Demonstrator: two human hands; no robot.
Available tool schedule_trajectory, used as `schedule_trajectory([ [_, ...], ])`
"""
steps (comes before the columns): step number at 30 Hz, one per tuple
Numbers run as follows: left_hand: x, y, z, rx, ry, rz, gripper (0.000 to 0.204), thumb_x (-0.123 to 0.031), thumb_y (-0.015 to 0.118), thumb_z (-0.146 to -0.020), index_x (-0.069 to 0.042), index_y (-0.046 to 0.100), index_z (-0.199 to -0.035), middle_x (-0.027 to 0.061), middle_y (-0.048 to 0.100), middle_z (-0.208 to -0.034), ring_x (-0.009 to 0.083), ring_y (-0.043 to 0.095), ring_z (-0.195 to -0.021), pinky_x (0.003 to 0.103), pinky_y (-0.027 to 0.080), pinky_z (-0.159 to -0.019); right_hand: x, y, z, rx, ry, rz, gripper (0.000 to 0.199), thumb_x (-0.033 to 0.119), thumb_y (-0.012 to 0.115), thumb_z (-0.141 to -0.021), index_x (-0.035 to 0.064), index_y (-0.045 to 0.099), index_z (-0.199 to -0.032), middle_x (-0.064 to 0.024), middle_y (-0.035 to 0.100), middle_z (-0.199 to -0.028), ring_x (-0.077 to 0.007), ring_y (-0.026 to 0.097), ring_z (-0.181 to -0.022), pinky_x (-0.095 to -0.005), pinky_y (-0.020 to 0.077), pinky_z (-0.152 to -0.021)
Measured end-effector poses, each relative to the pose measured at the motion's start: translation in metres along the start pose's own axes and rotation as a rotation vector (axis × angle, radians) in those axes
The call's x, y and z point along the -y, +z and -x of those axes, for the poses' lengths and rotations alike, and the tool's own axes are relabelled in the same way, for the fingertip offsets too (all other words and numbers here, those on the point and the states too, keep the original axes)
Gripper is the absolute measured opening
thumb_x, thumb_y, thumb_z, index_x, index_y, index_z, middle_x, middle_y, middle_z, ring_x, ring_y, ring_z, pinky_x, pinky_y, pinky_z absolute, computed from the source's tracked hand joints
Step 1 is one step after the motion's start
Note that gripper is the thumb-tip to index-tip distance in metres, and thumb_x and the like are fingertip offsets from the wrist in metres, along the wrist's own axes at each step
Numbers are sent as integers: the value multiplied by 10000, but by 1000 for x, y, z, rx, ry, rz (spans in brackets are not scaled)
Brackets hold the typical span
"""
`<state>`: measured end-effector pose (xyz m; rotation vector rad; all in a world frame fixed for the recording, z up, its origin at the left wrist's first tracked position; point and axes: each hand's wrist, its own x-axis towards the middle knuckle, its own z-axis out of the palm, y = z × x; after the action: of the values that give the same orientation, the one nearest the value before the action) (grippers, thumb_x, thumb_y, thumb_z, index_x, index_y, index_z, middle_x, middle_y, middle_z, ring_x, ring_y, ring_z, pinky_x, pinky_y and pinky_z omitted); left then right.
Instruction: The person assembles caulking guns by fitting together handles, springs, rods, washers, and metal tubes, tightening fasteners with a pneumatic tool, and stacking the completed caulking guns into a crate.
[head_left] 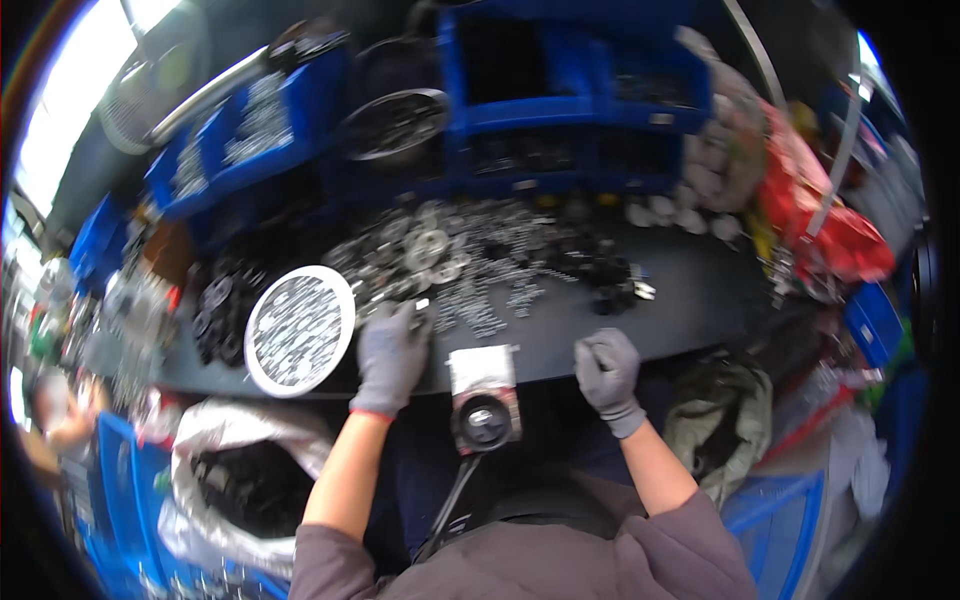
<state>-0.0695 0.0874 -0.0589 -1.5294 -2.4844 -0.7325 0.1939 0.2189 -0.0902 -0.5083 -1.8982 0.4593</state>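
My left hand (392,358), in a grey glove, is at the near edge of a heap of small metal and plastic parts (425,250). Its fingers are bent together, and a small bright piece (422,304) shows at their tips; blur hides what it is. To the right, my gloved right hand (608,372) is held over the table's front edge with its fingers curled in; whatever they hold, if anything, is hidden. Between the hands, at the table edge, stands a small device (485,420) with a pale flat top and a round black part.
A white round tub (346,340) of small metal pieces stands left of my left hand. Blue bins (520,112) of parts line the back. Dark parts (225,310) lie far left. Open sacks (205,425) hang below the table, and a red bag (850,240) is at right.
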Motion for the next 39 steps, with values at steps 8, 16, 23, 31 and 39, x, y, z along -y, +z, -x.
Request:
schedule_trajectory([
  [8,13,-23,24,-36,-55,477,123,-106,698,-848,-24,665,-935,116,645,-872,243,626,-754,329,485,-669,-63,-48,-84,-113,211,292,239,114,676,-811,56,638,-1040,-122,636,-984,-274,625,-846,-366,512,-766],
  [16,-70,-117,26,265,-405,1070,167,-145,629,-934,0,663,-1009,-23,643,-842,26,534,-720,192,443,-657,-254,-75,-123,321,168,1007,521,266,594,-783,190,569,-1298,-90,574,-1336,-339,568,-1159,-500,451,-948],
  [23,-83,-124,50,481,-350,917,88,-61,636,-898,19,650,-928,-6,650,-799,23,552,-734,203,450,-642,-212,-62,-104,169,338,660,314,181,642,-851,113,637,-1158,-155,577,-1212,-351,565,-1117,-445,488,-898],
  [31,-80,-113,47,615,-427,807,216,-189,639,-870,26,626,-855,29,621,-680,56,574,-626,238,467,-575,-1,-42,-70,153,-193,52,211,-58,667,-785,60,676,-959,-67,647,-933,-196,617,-805,-300,510,-689],
  [39,-65,-114,72,284,-410,924,282,-60,654,-847,22,621,-1115,36,651,-925,66,585,-804,232,488,-721,8,-11,-18,625,-120,314,584,345,778,-676,112,624,-1189,-86,589,-1159,-307,555,-1093,-454,433,-899],
])
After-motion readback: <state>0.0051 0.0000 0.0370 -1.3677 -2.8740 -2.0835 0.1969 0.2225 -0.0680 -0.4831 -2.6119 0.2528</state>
